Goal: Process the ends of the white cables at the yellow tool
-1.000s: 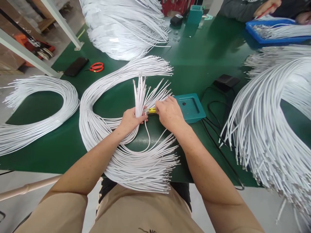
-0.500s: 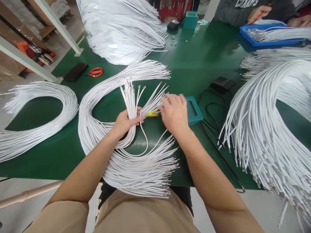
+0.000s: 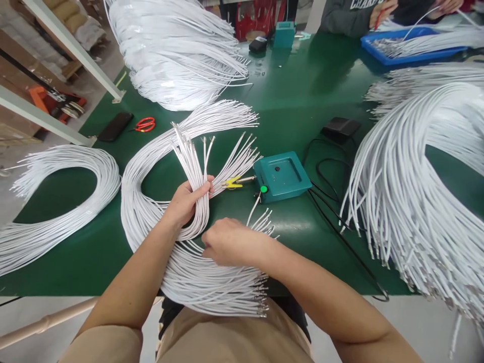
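Note:
My left hand (image 3: 187,199) is closed around a bundle of thin white cables (image 3: 191,161), their metal-tipped ends pointing up and the rest looping below. Over the lower cables (image 3: 223,285), my right hand (image 3: 230,242) is closed with its fingers curled on a white cable; the fingertips are partly hidden. To its upper right lies a teal box (image 3: 283,176) with a lit green button (image 3: 263,189). One white cable end (image 3: 259,199) reaches the box just under that light and runs down behind my right hand. A yellow clip (image 3: 232,183) on the box's probe sits right of my left hand.
More white cable coils lie at the left (image 3: 91,191), the back (image 3: 177,55) and the right (image 3: 449,151). A black phone (image 3: 115,126) and red-handled scissors (image 3: 145,124) rest behind. Black cords (image 3: 336,222) cross the green table (image 3: 310,242). A co-worker handles cables over a blue tray (image 3: 412,55).
My right hand has left the yellow clip and teal box and come down left onto the lower cables, its fingers now curled. My left hand still grips its bundle. The green light now shows.

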`<state>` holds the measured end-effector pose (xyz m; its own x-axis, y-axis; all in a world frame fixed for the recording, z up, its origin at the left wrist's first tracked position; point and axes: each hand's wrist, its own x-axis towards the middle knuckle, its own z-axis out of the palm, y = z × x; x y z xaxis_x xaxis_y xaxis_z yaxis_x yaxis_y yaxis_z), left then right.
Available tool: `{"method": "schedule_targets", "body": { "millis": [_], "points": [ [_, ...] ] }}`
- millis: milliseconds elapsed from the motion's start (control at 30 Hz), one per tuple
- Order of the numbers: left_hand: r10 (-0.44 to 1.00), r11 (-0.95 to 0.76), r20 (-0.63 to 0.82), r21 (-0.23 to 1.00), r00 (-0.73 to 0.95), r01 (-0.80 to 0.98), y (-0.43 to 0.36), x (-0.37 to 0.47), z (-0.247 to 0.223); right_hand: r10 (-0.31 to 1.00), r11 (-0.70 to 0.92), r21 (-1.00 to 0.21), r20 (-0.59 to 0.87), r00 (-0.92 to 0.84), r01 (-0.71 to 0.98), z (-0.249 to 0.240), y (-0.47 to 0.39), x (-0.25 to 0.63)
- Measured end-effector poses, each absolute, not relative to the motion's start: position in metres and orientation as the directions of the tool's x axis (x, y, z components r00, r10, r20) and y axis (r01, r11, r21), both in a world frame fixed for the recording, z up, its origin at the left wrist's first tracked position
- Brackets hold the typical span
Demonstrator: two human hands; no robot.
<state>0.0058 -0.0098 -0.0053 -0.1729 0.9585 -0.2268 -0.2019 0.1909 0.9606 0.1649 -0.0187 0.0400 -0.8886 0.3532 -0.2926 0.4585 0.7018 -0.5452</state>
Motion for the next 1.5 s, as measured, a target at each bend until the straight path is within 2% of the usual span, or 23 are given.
{"method": "schedule_targets", "body": {
  "millis": [67, 133, 167, 233, 300, 400, 500, 567, 633, 700, 800, 1000, 1100, 1200, 1400, 1500],
  "points": [
    [0.957, 0.213, -0.243, 0.959, -0.16, -0.188, -0.01, 0.005, -0.007, 0.519, 0.558, -0.65, -0.213, -0.828, 0.516, 0.044, -0.005, 0.171],
    [0.963, 0.207, -0.232, 0.963, -0.14, -0.175, -0.012, 0.004, -0.01, 0.737, 0.378, -0.765, -0.092, -0.669, 0.521, 0.042, 0.011, 0.175],
    [0.966, 0.21, -0.23, 0.964, -0.114, -0.166, -0.012, 0.004, -0.012, 0.817, 0.296, -0.825, -0.043, -0.575, 0.482, 0.04, 0.018, 0.176],
    [0.969, 0.238, -0.246, 0.96, -0.037, -0.145, -0.014, 0.003, -0.014, 0.887, 0.162, -0.926, -0.015, -0.462, 0.341, 0.033, 0.029, 0.178],
    [0.966, 0.258, -0.258, 0.959, 0.01, -0.118, -0.014, 0.003, -0.015, 0.889, 0.06, -0.976, -0.043, -0.456, 0.21, 0.026, 0.034, 0.178],
    [0.975, 0.196, -0.208, 0.971, -0.073, -0.138, -0.013, 0.003, -0.013, 0.861, -0.033, -0.989, -0.1, -0.499, 0.142, 0.016, 0.035, 0.174],
    [0.972, 0.132, -0.173, 0.962, -0.159, -0.238, -0.011, 0.003, -0.008, 0.772, -0.117, -0.977, -0.202, -0.603, 0.178, 0.009, 0.029, 0.168],
    [0.973, 0.13, -0.176, 0.951, -0.147, -0.281, -0.01, 0.003, -0.005, 0.7, -0.151, -0.962, -0.267, -0.662, 0.228, 0.007, 0.026, 0.164],
    [0.974, 0.138, -0.183, 0.945, -0.131, -0.298, -0.009, 0.003, -0.003, 0.69, -0.123, -0.949, -0.291, -0.663, 0.289, 0.006, 0.026, 0.164],
    [0.973, 0.139, -0.188, 0.94, -0.136, -0.311, -0.009, 0.004, -0.003, 0.767, -0.04, -0.945, -0.238, -0.596, 0.326, 0.008, 0.029, 0.166],
    [0.973, 0.125, -0.174, 0.949, -0.15, -0.29, -0.009, 0.005, -0.006, 0.89, 0.059, -0.956, -0.08, -0.448, 0.287, 0.013, 0.034, 0.169],
    [0.981, 0.101, -0.115, 0.99, -0.154, -0.1, -0.011, 0.005, -0.015, 0.941, 0.118, -0.956, 0.021, -0.338, 0.269, 0.006, 0.031, 0.159],
    [0.983, 0.107, -0.11, 0.994, -0.149, -0.024, -0.012, 0.005, -0.014, 0.937, 0.022, -0.994, -0.016, -0.348, 0.105, 0.002, 0.031, 0.156],
    [0.986, 0.11, -0.112, 0.994, -0.126, -0.022, -0.013, 0.006, -0.01, 0.919, -0.11, -0.992, -0.075, -0.387, -0.068, 0.004, 0.032, 0.157],
    [0.987, 0.11, -0.116, 0.992, -0.108, -0.058, -0.015, 0.008, -0.003, 0.816, -0.449, -0.851, -0.265, -0.514, -0.273, 0.007, 0.033, 0.159],
    [0.989, 0.11, -0.115, 0.992, -0.089, -0.062, -0.016, 0.009, -0.003, 0.79, -0.51, -0.805, -0.299, -0.535, -0.303, 0.007, 0.034, 0.159]
  ]
}}
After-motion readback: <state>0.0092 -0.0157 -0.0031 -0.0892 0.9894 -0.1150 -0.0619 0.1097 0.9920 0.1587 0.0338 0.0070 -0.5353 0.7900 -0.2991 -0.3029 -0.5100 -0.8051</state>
